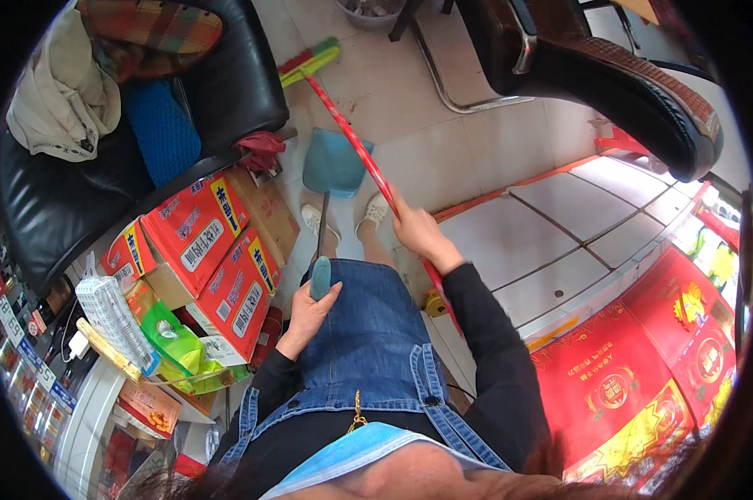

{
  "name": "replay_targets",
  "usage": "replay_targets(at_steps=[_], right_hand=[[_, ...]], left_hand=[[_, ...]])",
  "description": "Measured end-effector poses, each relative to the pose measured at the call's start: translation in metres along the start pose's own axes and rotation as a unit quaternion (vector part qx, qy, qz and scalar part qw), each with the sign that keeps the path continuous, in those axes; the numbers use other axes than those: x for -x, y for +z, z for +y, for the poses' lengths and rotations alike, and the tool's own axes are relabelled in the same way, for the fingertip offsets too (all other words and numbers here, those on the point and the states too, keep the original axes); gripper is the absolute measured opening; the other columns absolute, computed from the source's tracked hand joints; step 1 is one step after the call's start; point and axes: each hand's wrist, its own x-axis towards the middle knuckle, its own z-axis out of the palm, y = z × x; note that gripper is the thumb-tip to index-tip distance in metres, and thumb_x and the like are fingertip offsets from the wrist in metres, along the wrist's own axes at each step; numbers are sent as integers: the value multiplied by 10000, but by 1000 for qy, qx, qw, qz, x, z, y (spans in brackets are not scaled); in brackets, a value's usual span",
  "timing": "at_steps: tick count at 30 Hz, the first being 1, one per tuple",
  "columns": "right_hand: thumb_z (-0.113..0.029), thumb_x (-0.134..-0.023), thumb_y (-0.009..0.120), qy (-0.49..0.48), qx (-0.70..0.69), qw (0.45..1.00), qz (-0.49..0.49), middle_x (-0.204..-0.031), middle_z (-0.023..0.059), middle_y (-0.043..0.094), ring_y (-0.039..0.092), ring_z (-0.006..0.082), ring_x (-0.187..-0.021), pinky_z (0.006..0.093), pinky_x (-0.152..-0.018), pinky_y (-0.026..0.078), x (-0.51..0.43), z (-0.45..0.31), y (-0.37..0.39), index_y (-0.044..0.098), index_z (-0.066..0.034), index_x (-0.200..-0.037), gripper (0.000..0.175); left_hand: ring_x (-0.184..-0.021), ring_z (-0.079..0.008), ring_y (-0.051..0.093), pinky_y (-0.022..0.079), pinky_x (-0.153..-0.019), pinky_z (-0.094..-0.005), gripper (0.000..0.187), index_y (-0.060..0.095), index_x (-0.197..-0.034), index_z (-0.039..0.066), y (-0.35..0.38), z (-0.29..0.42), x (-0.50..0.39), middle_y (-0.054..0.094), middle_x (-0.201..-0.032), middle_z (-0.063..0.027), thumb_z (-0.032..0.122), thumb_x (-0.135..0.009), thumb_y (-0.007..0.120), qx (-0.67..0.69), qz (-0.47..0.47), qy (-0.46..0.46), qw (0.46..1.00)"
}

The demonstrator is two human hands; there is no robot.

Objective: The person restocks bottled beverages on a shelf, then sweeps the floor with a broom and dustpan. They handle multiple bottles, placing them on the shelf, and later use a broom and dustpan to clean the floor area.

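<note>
My right hand (pixel 423 231) grips the red patterned handle of a broom (pixel 345 128). The broom's yellow-green head (pixel 309 62) with red and green bristles rests on the tiled floor beside the black chair. My left hand (pixel 306 312) is closed around the teal grip at the top of a dustpan's grey pole (pixel 323 228). The blue-green dustpan (pixel 333 164) lies on the floor just ahead of my shoes, and the broom handle passes over its right side. A few small dark crumbs (pixel 353 107) are on the tiles between broom head and dustpan.
On the left stands a black leather chair (pixel 242 69) holding a cap and cloths. Red noodle cartons (pixel 195 231) are stacked below it. A brown-and-black chair (pixel 539 69) is at upper right. Along the right runs a low tiled platform (pixel 539 231) with red gift boxes (pixel 608 381) nearby.
</note>
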Motion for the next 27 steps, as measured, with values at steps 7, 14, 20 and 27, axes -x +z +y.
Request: replay_targets(at_steps=[7,14,20,27], right_hand=[[-1,-823,413,-40,159,986,3,-802,295,638,628,458,-744,548,-705,493,-63,26,6,129,-293,-1524,811],[2,-804,448,0,292,956,30,-744,253,634,631,423,-705,540,-656,490,31,56,-92,238,-336,-1499,802],[-48,-869,495,80,306,948,-23,-844,247,658,632,439,-790,523,-712,505,95,59,-128,297,-265,-1485,683],[-145,-901,555,17,74,993,89,-1150,235,638,639,409,-1011,445,-892,509,103,51,-54,260,-192,-1502,671]], left_hand=[[-593,-12,400,339,-527,-209,232,557,-717,88,-9,-19,7,473,-647,98,148,-875,717,36,12,-25,999],[-571,-20,383,321,-496,-232,296,539,-668,85,-8,-24,-4,454,-618,91,195,-881,713,34,3,-34,999],[-593,-70,431,392,-541,-282,303,548,-723,28,-14,-30,-36,474,-610,18,247,-859,707,-30,-12,-23,999],[-583,-112,514,436,-558,-318,346,606,-785,-6,-24,-37,-79,556,-612,-42,322,-838,700,-59,-24,-2,998]])
